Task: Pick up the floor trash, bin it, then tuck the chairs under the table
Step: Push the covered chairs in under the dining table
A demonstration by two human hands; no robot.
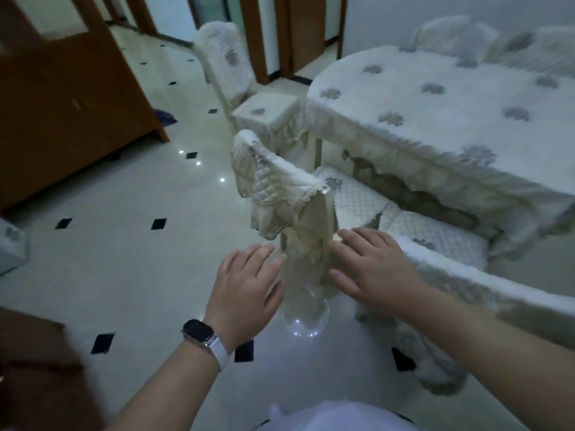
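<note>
A cream chair (280, 185) with a quilted cover stands in front of me, its seat partly under the covered dining table (435, 119). My left hand (245, 287), with a watch on the wrist, hovers open just left of the chair's back. My right hand (370, 269) is open too, its fingertips at the right side of the chair back; whether they touch it I cannot tell. A second chair (230, 70) stands further back at the table's end, pulled out from it. Another covered chair (466, 293) is near my right arm. No trash shows on the floor.
A brown wooden cabinet (68, 98) stands at the left, with a dark cloth (165, 116) on the floor beside it. White floor tiles (130, 250) with small black squares spread to the left. More chair backs (460, 35) line the table's far side.
</note>
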